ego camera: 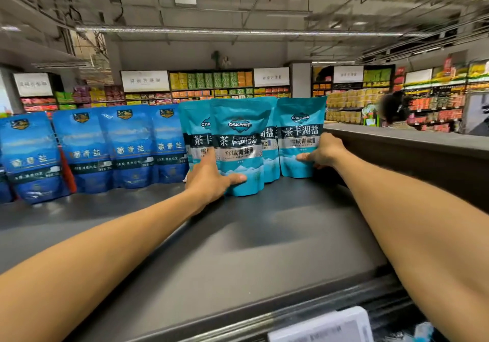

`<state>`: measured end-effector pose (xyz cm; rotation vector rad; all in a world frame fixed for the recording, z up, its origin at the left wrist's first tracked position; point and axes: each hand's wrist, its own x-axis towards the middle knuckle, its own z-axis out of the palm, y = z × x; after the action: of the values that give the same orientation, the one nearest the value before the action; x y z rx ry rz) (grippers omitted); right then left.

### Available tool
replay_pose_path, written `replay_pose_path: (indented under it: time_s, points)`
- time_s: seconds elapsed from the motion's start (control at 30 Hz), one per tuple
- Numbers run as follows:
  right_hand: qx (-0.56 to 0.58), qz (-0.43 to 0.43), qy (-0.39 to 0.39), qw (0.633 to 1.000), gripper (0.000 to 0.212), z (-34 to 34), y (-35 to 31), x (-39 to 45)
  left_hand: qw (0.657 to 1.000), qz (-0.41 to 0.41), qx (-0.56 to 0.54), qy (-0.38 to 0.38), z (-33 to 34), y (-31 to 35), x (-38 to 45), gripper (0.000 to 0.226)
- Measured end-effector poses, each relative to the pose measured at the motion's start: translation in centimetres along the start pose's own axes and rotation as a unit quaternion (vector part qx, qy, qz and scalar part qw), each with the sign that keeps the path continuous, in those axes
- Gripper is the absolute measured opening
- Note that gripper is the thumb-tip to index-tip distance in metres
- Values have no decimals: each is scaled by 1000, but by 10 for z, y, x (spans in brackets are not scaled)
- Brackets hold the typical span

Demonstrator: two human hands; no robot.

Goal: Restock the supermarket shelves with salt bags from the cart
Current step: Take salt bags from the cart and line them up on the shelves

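Observation:
Several teal salt bags stand upright at the back of the grey top shelf [264, 235]. My left hand [211, 180] grips the lower part of the front teal bag [240, 151], thumb across its face. Another teal bag [194, 132] stands just behind and to the left of it. My right hand [324, 151] holds the right-hand teal bag [300, 135] at its lower right edge, thumb on the front. A further teal bag [268, 140] shows between the two. The cart is out of view.
A row of dark blue salt bags [90, 151] stands to the left on the same shelf. A price tag [320, 325] sits on the shelf's front rail. Beyond the shelf are other stocked aisles and a person [397, 108] at the right.

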<state>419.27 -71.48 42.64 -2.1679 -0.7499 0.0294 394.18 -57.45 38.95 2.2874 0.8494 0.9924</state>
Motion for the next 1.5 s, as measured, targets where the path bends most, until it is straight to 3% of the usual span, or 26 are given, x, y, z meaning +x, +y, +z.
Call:
replay_pose_path:
  time_s: [0.33, 0.53, 0.63, 0.87, 1.07, 1.23, 1.5]
  points:
    - [-18, -53, -107, 993, 41, 1, 6, 8, 999, 3, 26, -28, 16, 22, 0, 72]
    - [-28, -13, -55, 998, 52, 5, 6, 3, 999, 4, 33, -25, 28, 31, -1, 69]
    - [-74, -9, -33, 997, 48, 1, -1, -7, 999, 12, 14, -30, 37, 37, 1, 68]
    - [-104, -16, -63, 992, 53, -2, -6, -24, 999, 0, 13, -44, 41, 39, 6, 78]
    - [-107, 6, -62, 992, 48, -8, -12, -34, 997, -8, 76, -26, 54, 52, 4, 106]
    - [-85, -20, -38, 995, 32, -15, -13, -47, 998, -14, 43, -35, 55, 58, 3, 92]
    - [-60, -70, -16, 996, 32, -28, -19, -92, 997, -17, 54, -60, 38, 64, -15, 82]
